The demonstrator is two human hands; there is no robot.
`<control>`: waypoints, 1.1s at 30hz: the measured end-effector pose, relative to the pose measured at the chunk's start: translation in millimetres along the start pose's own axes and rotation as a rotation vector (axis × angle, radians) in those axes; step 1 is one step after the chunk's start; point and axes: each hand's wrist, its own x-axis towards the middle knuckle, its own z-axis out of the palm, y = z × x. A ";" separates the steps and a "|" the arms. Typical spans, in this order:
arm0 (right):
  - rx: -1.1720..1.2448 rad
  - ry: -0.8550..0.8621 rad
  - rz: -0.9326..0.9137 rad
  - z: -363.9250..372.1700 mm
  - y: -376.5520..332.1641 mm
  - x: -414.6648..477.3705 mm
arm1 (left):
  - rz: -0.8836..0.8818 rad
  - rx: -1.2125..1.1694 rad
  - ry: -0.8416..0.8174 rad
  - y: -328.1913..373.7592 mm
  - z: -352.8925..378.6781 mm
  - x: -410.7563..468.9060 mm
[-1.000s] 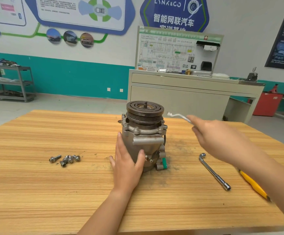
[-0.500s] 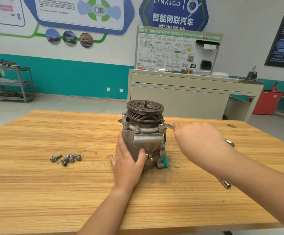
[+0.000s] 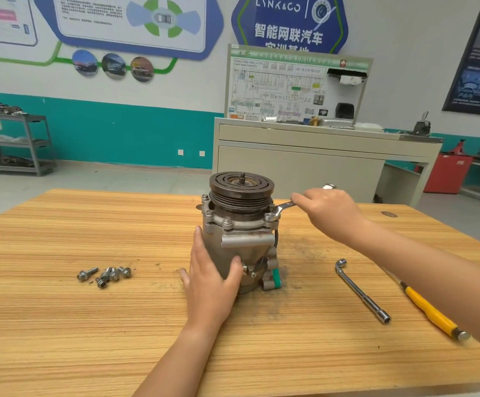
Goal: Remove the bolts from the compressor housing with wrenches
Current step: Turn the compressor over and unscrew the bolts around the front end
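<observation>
We have the compressor (image 3: 238, 239) standing upright in the middle of the desk (image 3: 61, 325), pulley on top. Our right hand (image 3: 327, 213) is clenched round the shank of the wrench (image 3: 283, 209), whose head sits on a bolt (image 3: 269, 216) at the right front of the flange. Our left hand (image 3: 210, 282) grasps nothing: palm and straight fingers press against the housing's side, thumb across the front.

To do this turn well, we should first check that the wrench head is fully down over the bolt head and level with the flange; a tilted head is likely to slip and round the corners. We would shift our grip toward the far end of the shank for more leverage, then pull in a smooth arc, not a jerk. The left hand must push against the turn, since the tall housing could twist or tip.

Once the bolt is out, it belongs with the loose bolts (image 3: 105, 275) to the left. The socket wrench (image 3: 360, 290) lies to the right if this one slips.
</observation>
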 end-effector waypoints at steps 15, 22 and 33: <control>0.762 0.294 0.510 -16.6 -18.0 -26.7 | 0.002 0.009 0.014 2.5 0.4 -1.4; 0.408 -0.258 0.445 -54.1 -49.4 -59.9 | 0.022 0.028 0.043 2.7 0.9 -2.3; 0.103 -0.422 0.289 -87.8 -74.5 -39.4 | -0.004 0.056 0.048 1.0 1.4 -2.9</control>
